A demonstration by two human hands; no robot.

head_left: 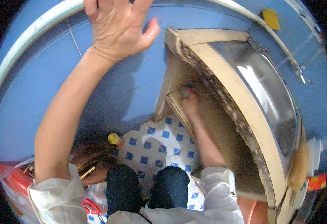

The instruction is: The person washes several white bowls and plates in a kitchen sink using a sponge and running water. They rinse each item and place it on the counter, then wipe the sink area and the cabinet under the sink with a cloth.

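Observation:
My left hand (118, 30) is spread flat against the blue tiled wall (54, 112) at the upper left, fingers apart, with a white pipe (40, 28) behind it. My right hand (190, 102) reaches inside the cream-coloured cabinet (230, 75) under the steel sink basin (258, 92). It is motion-blurred and appears closed around a small greenish thing (186, 92), which I cannot identify. The hand is close to an inner shelf or panel edge (180, 114). The front edge of the cabinet top (225, 103) is dark and worn.
A bottle with a yellow cap (113, 138) stands on the blue-and-white tiled floor (152, 145) by the wall. Red and clear plastic items (92, 205) lie at lower left. A tap (302, 75), yellow sponge (271, 19) and brownish object (299, 168) are around the sink.

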